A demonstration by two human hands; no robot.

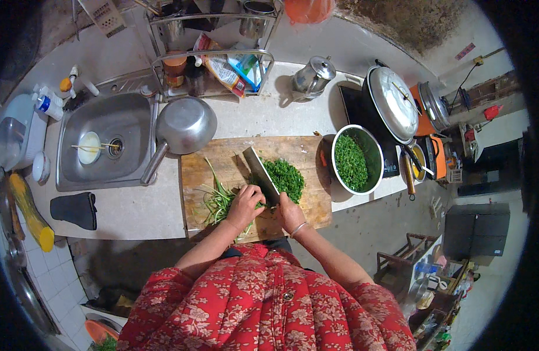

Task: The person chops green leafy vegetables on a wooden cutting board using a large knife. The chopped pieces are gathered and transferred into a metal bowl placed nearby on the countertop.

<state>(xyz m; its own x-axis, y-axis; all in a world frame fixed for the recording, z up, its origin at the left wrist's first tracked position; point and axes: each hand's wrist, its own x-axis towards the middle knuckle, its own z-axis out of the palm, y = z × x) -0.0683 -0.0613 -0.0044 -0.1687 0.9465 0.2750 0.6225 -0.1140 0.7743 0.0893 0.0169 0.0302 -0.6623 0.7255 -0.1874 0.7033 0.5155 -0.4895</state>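
On a wooden cutting board (311, 175), my right hand (289, 213) grips the handle of a cleaver (260, 173), its broad blade slanting away from me. My left hand (245, 205) holds a bunch of leafy green stems (219, 199) down, its curled fingers close to the blade's left side. Root ends and thin stalks of the bunch spread over the board's left part. Chopped greens (285, 177) are heaped against the right side of the blade. Just right of the board stands a metal pot (379, 175) with more chopped greens (350, 164) inside.
An upturned metal pan (186, 125) lies behind the board, beside a sink (67, 158) holding a bowl (89, 148) and chopsticks. A metal kettle (314, 77), a lidded wok (390, 103) and a wire rack (212, 52) stand farther back. A dark cloth (74, 209) lies at left.
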